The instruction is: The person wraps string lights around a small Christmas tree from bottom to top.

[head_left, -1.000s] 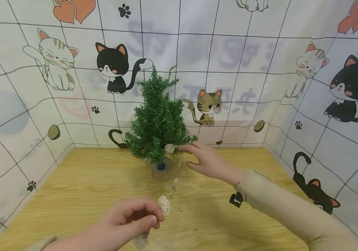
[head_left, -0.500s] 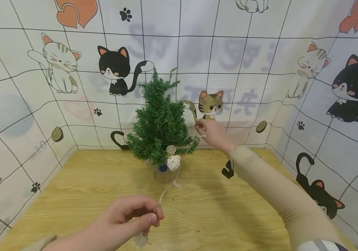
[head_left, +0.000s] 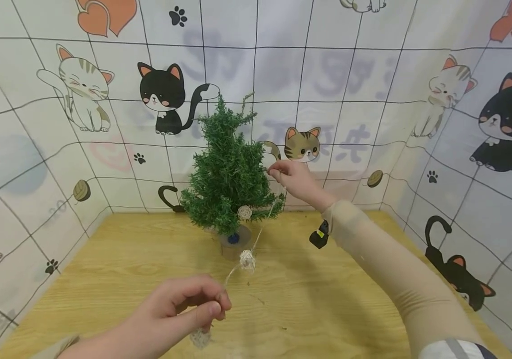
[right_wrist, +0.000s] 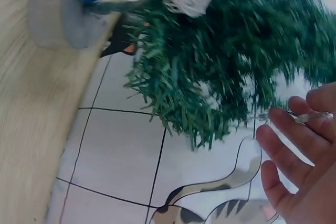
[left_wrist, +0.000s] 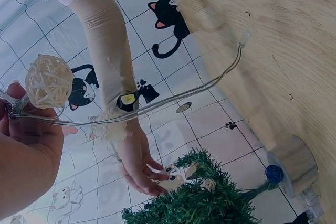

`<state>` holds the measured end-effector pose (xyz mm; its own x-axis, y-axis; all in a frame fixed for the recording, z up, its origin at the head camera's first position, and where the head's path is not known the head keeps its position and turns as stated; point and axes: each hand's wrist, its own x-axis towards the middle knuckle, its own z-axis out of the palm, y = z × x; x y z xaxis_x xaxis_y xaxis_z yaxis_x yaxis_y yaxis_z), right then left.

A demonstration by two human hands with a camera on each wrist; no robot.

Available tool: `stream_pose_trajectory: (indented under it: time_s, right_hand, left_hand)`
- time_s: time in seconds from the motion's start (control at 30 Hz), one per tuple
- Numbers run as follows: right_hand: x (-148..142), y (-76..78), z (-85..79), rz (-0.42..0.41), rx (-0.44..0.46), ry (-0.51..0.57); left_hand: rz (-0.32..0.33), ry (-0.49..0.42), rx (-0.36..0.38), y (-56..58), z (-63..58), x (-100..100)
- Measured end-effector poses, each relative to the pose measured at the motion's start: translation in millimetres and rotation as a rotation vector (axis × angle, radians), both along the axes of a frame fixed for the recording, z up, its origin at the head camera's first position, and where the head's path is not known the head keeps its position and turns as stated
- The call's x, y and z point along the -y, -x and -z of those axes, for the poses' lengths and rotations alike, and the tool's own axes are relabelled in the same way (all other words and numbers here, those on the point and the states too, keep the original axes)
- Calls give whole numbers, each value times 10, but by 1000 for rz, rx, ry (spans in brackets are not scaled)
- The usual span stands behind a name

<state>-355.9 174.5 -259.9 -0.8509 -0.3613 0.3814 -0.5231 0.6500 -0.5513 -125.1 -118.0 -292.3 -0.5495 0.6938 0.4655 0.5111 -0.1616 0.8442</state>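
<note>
A small green artificial Christmas tree [head_left: 226,174] stands upright on a round wooden base [head_left: 233,249]. My left hand [head_left: 184,309], low in the foreground, pinches the wire of a string of rattan ball lights. One woven white ball [left_wrist: 49,81] lies right at its fingers, and another ball [head_left: 247,260] hangs from the wire before the base. Beside the tree's right side, my right hand [head_left: 298,182] holds the wire further along, with a clear bulb [right_wrist: 304,118] near the fingertips in the right wrist view. A third ball [head_left: 245,212] rests among the lower branches.
A wooden tabletop [head_left: 148,264] lies under everything. A cloth printed with cats [head_left: 354,75] closes off the back and both sides, close behind the tree. A blue ball [head_left: 234,238] sits at the trunk's foot. A black device [head_left: 319,237] is under the right wrist.
My right hand has gone from the low branches up along the tree's right side, taking the wire with it. One ball now hangs on the stretched wire. The left hand has hardly moved.
</note>
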Motion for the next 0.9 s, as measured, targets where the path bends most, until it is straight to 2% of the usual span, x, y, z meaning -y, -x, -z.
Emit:
stream_pose_trajectory:
  time_s: [0.1, 0.23, 0.33, 0.4, 0.63, 0.8, 0.9]
  right_hand:
    - [81, -115, 34, -46, -33, -141]
    - [172, -242, 199, -121, -210, -348]
    - [236, -310, 347, -162, -336, -438]
    - [273, -345, 433, -183, -373, -476]
    - [312, -458, 553, -194, -377, -567]
    - [261, -530, 500, -164, -311, -576]
    - [212, -580, 421, -143, -252, -517]
  left_hand:
    - [7, -2, -43, -7, 2, 10]
    - [21, -2, -62, -14, 9, 17]
    - [24, -1, -54, -17, 17, 15]
    - [21, 5, -43, -17, 23, 17]
    - [0, 2, -21, -40, 17, 50]
    - [-34, -9, -25, -66, -60, 116]
    - [-57, -15, -45, -61, -129, 147]
